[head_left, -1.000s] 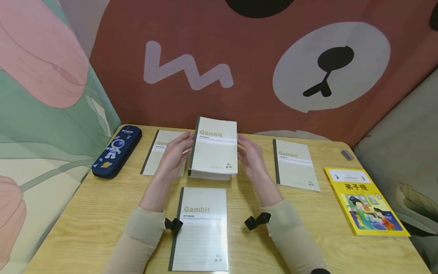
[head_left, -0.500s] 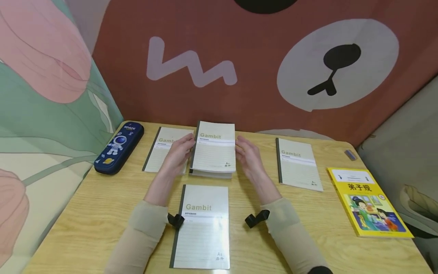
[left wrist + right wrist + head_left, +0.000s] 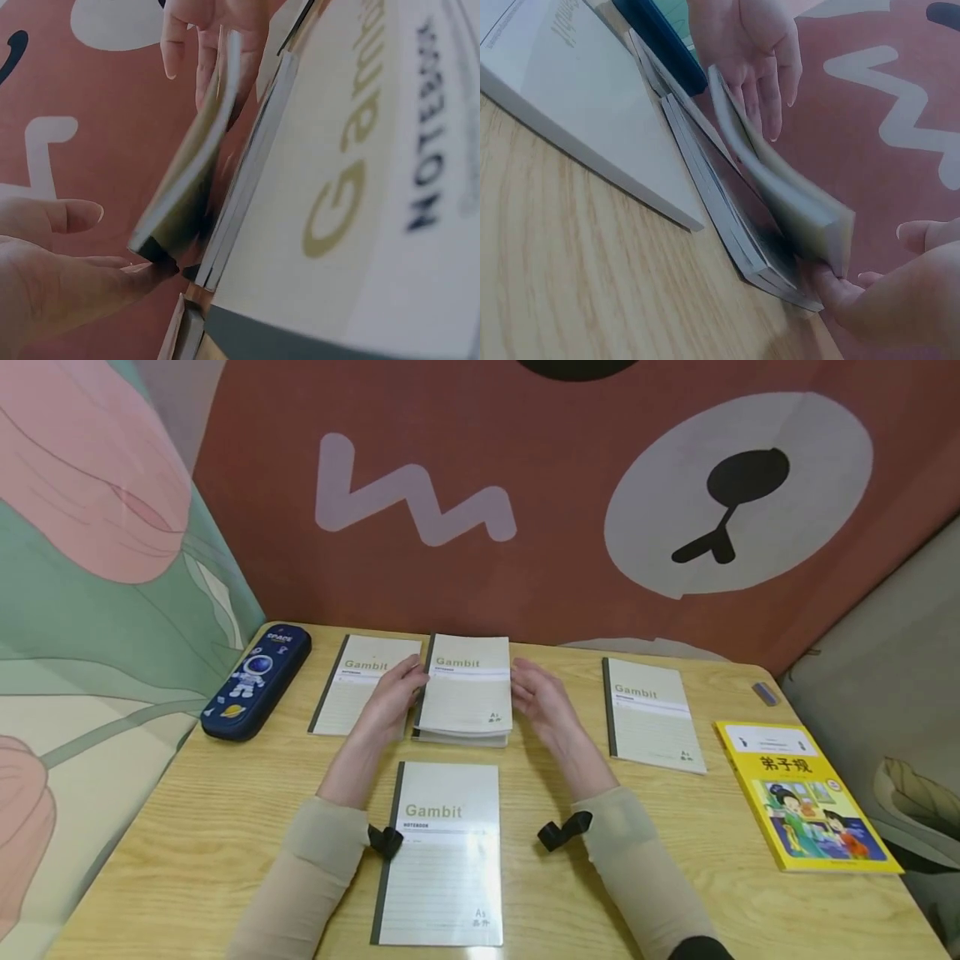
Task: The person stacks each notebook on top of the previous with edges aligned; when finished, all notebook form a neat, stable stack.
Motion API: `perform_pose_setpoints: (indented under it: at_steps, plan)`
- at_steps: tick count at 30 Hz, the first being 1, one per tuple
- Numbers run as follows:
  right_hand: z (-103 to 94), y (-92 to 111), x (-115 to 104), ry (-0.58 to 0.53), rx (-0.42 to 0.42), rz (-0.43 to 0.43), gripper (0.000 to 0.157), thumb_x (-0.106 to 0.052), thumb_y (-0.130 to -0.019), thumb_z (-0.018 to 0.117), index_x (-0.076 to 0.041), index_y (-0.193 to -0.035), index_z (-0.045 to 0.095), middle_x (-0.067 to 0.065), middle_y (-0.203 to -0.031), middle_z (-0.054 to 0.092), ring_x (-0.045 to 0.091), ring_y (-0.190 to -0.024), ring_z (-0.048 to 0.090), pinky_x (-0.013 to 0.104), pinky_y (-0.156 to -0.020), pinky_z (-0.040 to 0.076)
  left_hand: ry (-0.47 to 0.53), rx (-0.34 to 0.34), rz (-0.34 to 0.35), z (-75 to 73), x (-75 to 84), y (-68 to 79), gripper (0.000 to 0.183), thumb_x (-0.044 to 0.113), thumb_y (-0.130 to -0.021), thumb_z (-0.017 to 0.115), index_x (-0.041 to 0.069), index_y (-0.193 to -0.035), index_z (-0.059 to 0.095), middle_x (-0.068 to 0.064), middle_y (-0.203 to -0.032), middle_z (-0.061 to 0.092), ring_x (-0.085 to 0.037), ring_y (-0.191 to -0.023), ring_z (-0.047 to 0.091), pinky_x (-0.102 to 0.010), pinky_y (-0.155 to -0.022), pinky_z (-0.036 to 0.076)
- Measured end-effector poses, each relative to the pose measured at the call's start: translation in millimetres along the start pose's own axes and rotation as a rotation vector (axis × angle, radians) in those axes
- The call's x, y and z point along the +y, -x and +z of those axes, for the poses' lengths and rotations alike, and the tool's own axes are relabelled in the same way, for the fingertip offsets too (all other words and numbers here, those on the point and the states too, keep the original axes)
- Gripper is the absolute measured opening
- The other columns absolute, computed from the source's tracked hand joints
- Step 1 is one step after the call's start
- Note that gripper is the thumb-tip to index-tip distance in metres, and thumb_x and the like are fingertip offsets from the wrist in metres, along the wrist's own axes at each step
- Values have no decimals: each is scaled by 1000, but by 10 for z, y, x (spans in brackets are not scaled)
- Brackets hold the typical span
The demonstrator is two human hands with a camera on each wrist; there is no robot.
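Observation:
A cream Gambit notebook (image 3: pixel 468 693) with a dark spine is held slightly tilted and bowed, just above another notebook (image 3: pixel 461 740). My left hand (image 3: pixel 390 702) supports its spine side, and my right hand (image 3: pixel 546 700) the opposite edge. In the left wrist view, the left fingers (image 3: pixel 142 279) lie nearly straight beneath the notebook's edge, with the thumb apart from it. Much the same shows in the right wrist view: the right hand (image 3: pixel 900 292) has fingertips under the edge and the thumb off the cover. The lower notebook's cover is mostly hidden.
Like notebooks lie flat on the wooden table (image 3: pixel 187 835): one left (image 3: pixel 337 702), one right (image 3: pixel 652 714), one in front (image 3: pixel 442 877). A navy astronaut pencil case (image 3: pixel 255 685) is far left. Right are a yellow book (image 3: pixel 806 797) and a small eraser-like block (image 3: pixel 765 694). A printed curtain backs the table.
Both hands have lowered the upper notebook toward the one beneath it. The gap between the two has shrunk. The view has shifted a little; the other things stay in place.

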State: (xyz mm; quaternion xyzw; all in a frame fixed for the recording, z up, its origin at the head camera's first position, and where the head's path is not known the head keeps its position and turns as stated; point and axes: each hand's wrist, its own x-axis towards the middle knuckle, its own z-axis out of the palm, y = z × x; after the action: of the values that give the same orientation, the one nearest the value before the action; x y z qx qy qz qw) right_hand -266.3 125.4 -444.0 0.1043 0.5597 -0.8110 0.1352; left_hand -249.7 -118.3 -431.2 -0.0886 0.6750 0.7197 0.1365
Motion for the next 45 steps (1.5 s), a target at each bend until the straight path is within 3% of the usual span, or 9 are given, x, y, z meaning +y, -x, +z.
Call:
perform_pose_setpoints:
  at_steps: [7, 22, 31, 39, 45]
  plan:
    - [1, -10, 29, 32, -19, -5, 58, -11, -106, 50, -3, -160, 32, 19, -163, 41, 29, -151, 41, 42, -129, 31, 0, 3, 6, 6, -34, -20, 66, 14, -107, 48, 11, -165, 17, -9, -174, 20, -22, -161, 20, -37, -133, 20]
    - [54, 28, 34, 202, -20, -49, 60, -13, -106, 51, 3, -159, 29, 23, -160, 43, 31, -151, 41, 40, -129, 32, 13, -20, -17, -34, -75, -56, 67, 14, -107, 48, 10, -166, 16, -7, -175, 15, -20, -162, 17, -35, -134, 17]
    - [70, 54, 25, 277, -39, -43, 61, -12, -105, 50, 9, -158, 27, 24, -166, 32, 32, -155, 33, 40, -130, 29, 27, -48, -25, -59, -114, -97, 67, 12, -107, 47, 7, -165, 14, -10, -175, 14, -21, -162, 15, -35, -134, 16]
    - [59, 46, 44, 336, -80, -23, 63, -11, -104, 50, 12, -157, 24, 25, -164, 35, 32, -156, 33, 41, -131, 26, 32, -47, -36, -46, -108, -91, 67, 12, -107, 47, 8, -166, 14, -8, -175, 13, -20, -162, 13, -35, -134, 15]
    - [65, 81, 40, 353, -104, -24, 59, -12, -104, 49, 12, -155, 30, 24, -162, 40, 32, -154, 36, 42, -131, 27, 28, -50, -39, -48, -120, -97, 67, 13, -108, 47, 7, -165, 14, -8, -175, 12, -20, -163, 11, -35, -134, 14]
